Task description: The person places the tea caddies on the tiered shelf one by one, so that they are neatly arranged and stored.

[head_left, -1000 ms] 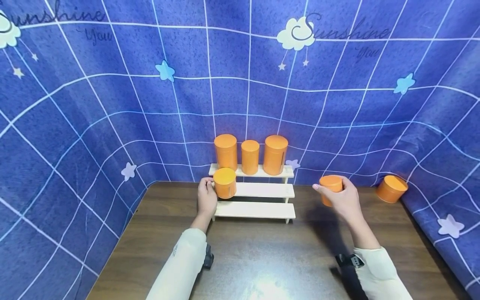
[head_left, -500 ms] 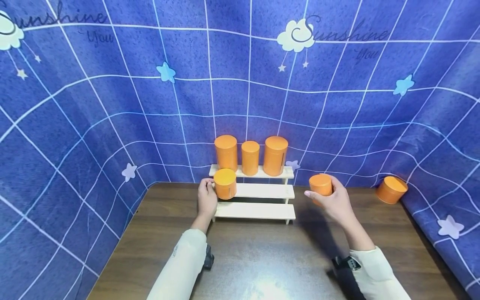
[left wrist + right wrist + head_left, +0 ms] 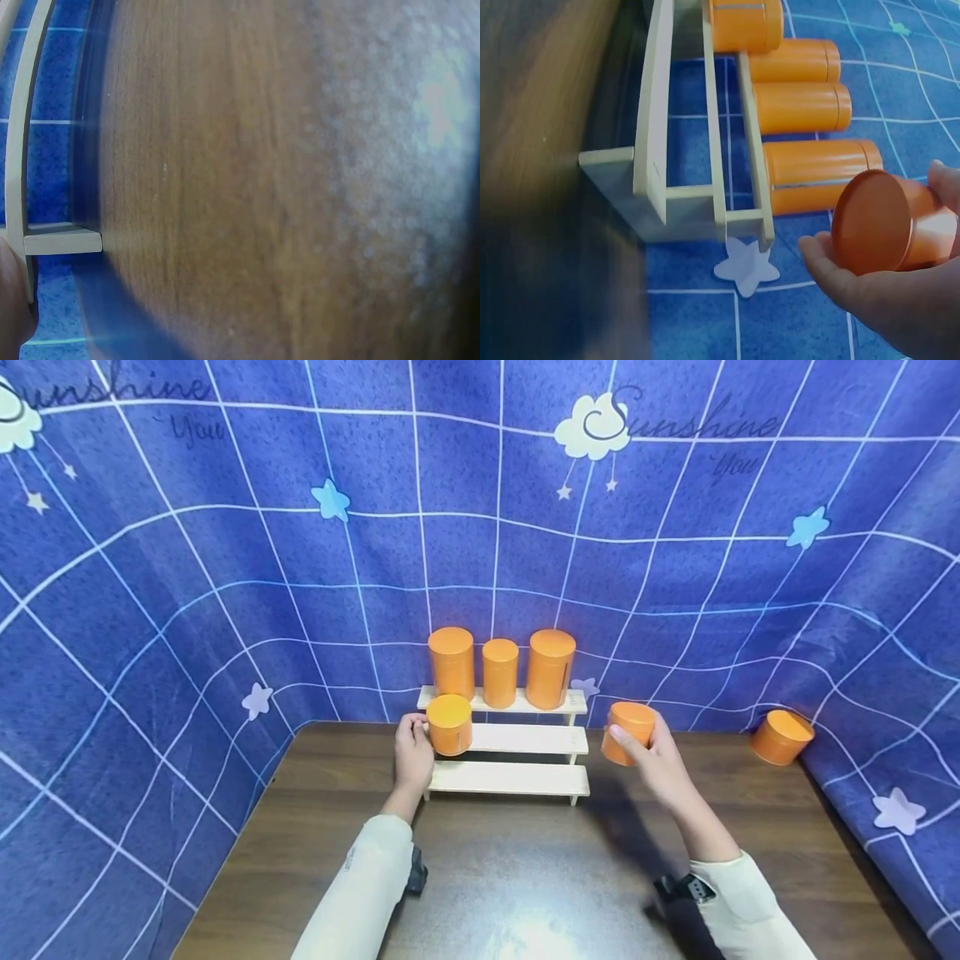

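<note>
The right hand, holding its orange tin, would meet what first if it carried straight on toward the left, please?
Probably the stepped wooden rack: the right hand holds the orange tin just off the rack's right end, near middle-step height, though depth is unclear.

The top step of the stepped rack (image 3: 510,739) is filled by three tall orange cans (image 3: 500,670). The middle step is blocked at its left end by a short can (image 3: 449,724) held by the left hand (image 3: 414,753); its remaining length and the bottom step are left open, as is the worktop (image 3: 525,868) in front
</note>
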### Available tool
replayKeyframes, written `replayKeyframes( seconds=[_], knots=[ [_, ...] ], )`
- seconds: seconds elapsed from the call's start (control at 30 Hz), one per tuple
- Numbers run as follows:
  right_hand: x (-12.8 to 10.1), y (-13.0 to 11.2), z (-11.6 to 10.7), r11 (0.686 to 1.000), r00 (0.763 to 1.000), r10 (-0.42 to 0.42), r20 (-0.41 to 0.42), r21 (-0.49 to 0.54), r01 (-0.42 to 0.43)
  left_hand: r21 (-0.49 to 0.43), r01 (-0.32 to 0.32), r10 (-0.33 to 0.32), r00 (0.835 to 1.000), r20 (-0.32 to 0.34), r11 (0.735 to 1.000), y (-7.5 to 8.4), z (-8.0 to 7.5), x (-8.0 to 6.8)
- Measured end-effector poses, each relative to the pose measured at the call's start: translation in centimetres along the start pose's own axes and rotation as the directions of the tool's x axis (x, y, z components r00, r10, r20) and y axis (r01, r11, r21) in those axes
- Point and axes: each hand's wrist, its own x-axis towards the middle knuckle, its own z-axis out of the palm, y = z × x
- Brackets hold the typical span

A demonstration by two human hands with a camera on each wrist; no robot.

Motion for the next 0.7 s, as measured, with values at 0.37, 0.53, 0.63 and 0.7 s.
replayKeyframes(
  seconds=[0.37, 0.53, 0.63, 0.7],
  knots=[
    [-0.3, -1.6, 1.3, 0.976, 0.999, -0.023, 0.035, 0.219, 0.015, 0.004, 0.002, -0.002, 1.000, -0.023, 1.000, 0.1, 0.0, 0.1],
    [-0.3, -1.8, 1.8, 0.988, 1.000, -0.011, 0.020, 0.157, 0.008, -0.018, -0.007, 0.007, 1.000, -0.016, 1.000, -0.2, 0.1, 0.1],
    [-0.3, -1.8, 2.1, 0.994, 1.000, 0.002, 0.003, 0.105, -0.002, -0.030, -0.014, 0.013, 1.000, -0.016, 0.999, -0.3, 0.1, 0.1],
    [-0.3, -1.9, 2.3, 0.996, 1.000, 0.013, -0.004, 0.093, -0.013, -0.032, -0.014, 0.014, 1.000, -0.015, 0.999, -0.4, 0.2, 0.1]
  ],
)
